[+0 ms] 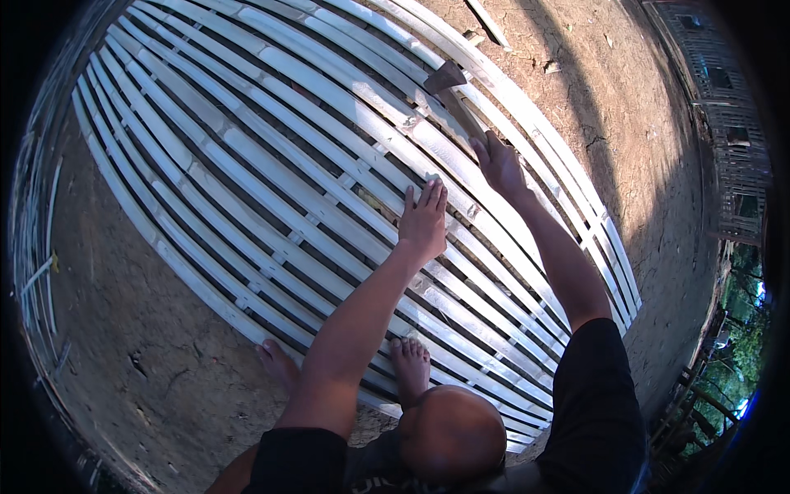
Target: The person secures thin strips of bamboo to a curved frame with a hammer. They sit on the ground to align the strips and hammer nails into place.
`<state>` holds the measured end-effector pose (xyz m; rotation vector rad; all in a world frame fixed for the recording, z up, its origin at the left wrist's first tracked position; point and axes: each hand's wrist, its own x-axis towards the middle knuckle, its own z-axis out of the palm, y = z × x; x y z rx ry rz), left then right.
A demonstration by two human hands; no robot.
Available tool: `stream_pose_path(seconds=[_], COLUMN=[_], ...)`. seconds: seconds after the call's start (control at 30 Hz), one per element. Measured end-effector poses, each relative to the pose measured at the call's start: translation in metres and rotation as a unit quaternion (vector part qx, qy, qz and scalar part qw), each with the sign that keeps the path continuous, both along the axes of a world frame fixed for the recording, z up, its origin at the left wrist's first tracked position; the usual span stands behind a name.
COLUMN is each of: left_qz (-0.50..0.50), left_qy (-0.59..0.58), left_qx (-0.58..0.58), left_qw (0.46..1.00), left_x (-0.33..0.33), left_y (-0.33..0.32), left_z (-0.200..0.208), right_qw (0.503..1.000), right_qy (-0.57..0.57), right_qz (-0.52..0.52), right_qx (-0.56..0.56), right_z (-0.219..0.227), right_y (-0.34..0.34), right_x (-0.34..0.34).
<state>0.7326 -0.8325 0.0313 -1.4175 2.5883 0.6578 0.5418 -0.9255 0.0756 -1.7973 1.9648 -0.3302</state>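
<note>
A wide panel of pale split-bamboo slats [247,136] lies on the ground before me, its long slats crossed by thinner strips beneath. My left hand [424,221] rests flat on the slats near the middle, fingers stretched out and holding nothing. To its right, my right hand [502,169] is closed around the wooden handle of a hatchet [445,77]. The dark, wedge-shaped head points away from me, over the slats near the panel's far right edge. Whether the head touches the bamboo, I cannot tell.
One bare foot [410,362] is on the near slats, the other [277,362] beside the panel's edge. Loose bamboo strips [37,239] lie at the far left. A slatted fence [736,123] stands at the right, with green plants [736,337] nearer. Bare earth [625,107] surrounds the panel.
</note>
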Motion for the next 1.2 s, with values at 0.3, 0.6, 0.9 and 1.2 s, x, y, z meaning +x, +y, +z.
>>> stream_pose_path(seconds=[0.3,0.6,0.9,1.2], left_qz=[-0.004,0.001,0.003,0.000], left_qy=[0.004,0.014,0.050,0.042], left_qx=[0.016,0.027,0.014,0.008], left_qw=[1.000,1.000,0.999,0.999], left_x=[-0.001,-0.004,-0.006,-0.006], left_y=[-0.003,-0.002,-0.001,0.000], left_z=[0.005,0.002,0.002,0.001], right_qw=[0.999,0.999,0.991,0.985], right_qy=[0.040,0.031,0.037,0.153], right_qz=[0.025,-0.020,-0.111,0.076], right_qx=[0.001,0.013,0.070,0.003], right_z=[0.027,0.073,-0.026,0.040], right_y=[-0.025,-0.063,-0.011,-0.071], right_x=[-0.019,-0.020,-0.037,-0.036])
